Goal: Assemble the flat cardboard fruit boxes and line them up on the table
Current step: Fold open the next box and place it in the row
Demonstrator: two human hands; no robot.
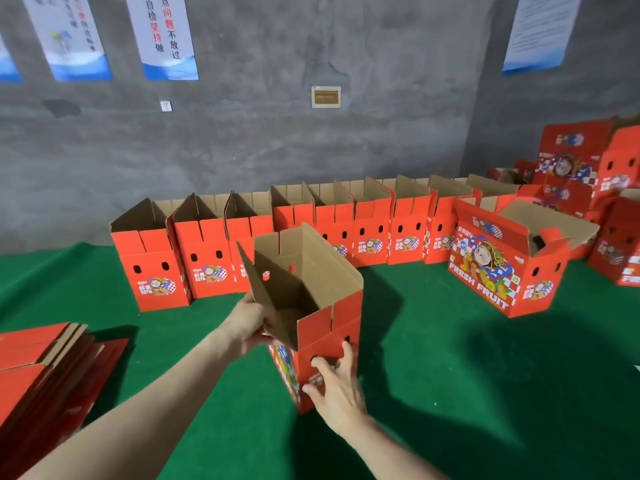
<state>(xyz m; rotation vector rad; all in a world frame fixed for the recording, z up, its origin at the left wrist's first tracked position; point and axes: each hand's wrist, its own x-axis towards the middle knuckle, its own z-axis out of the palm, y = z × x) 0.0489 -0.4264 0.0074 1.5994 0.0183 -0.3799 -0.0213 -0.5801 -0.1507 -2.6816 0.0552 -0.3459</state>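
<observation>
Red printed cardboard, brown on the inside, dominates the head view.

Centre: the held box (329, 327), erected with its top flaps open, stands on or just above the green table (467, 393); contact with the cloth cannot be confirmed. The left hand (250, 323) grips the box's left wall below the raised flap, thumb on the cardboard, the other digits hidden behind it. The right hand (335, 384) lies flat on the red front face, its fingers (347, 353) spread apart and straight, pressing beside the punched holes.

Rear: a row of assembled boxes (370, 233) runs side by side along the grey wall (242, 150), flaps up. At the row's right end one turned box (498, 268) stands askew, its long "FRESH FRUIT" face showing, and further red boxes (585, 174) are piled loosely beyond it.

Lower left: a stack of flat blanks (45, 368) lies on the table.

Judged progress: well under way, roughly mid-task. The held box appears formed but not placed; it has yet to join the line, the askew box probably needs squaring, and the flat blanks all await folding.
</observation>
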